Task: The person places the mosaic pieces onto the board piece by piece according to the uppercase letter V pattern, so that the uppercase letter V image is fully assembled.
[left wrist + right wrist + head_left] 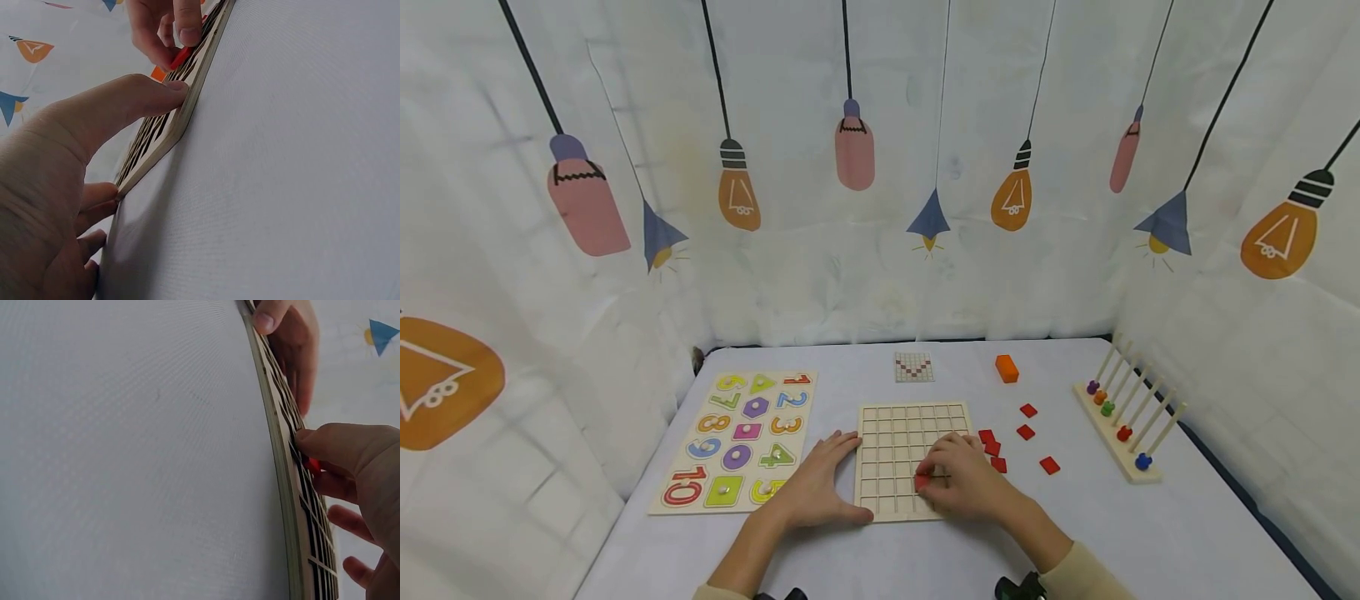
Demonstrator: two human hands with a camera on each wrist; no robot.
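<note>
A wooden grid board (883,468) with many square cells lies in front of me. My left hand (816,487) touches its left side, fingers spread along the edge and the straight thumb (164,94) on the near corner. Between thumb and fingertips, my right hand (966,482) pinches a red square tile (921,482) low over the near right part of the grid. In the right wrist view this tile (314,465) is mostly hidden by the fingers. Several loose red tiles (1049,465) lie on the cloth right of the board, some of them overlapping beside the right hand.
A number and shape puzzle (657,505) lies at the left. Behind the board is a small pattern card (913,367), with an orange block (1007,368) to its right. A peg stand (1144,476) with coloured beads stands far right. White table cloth (925,567) lies beneath everything.
</note>
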